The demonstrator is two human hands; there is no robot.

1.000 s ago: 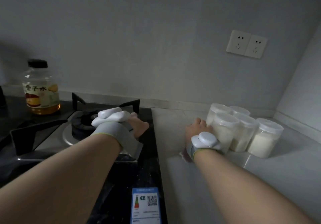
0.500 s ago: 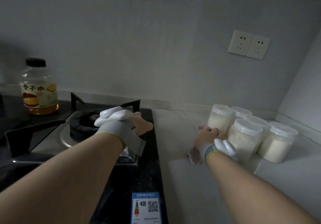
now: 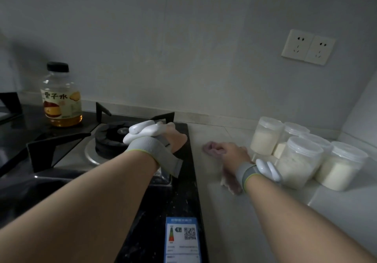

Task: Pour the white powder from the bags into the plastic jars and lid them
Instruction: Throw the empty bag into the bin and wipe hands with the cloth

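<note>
Several clear plastic jars with white powder stand lidded in a cluster at the right of the counter, among them a front jar, a right jar and a back left jar. My right hand is just left of the jars and grips a crumpled pinkish cloth pressed on the pale counter. My left hand rests on the right edge of the black gas stove, holding nothing that I can see. Both wrists wear grey bands with white devices. No powder bags are in view.
A gas burner with black pan supports sits left of my left hand. A bottle of amber liquid with a black cap stands at the stove's back left. Two wall sockets are above the jars. A side wall closes the counter at right.
My right hand has slid the cloth leftward over the counter, away from the jars and toward the stove. My left hand has stayed on the stove's edge.
</note>
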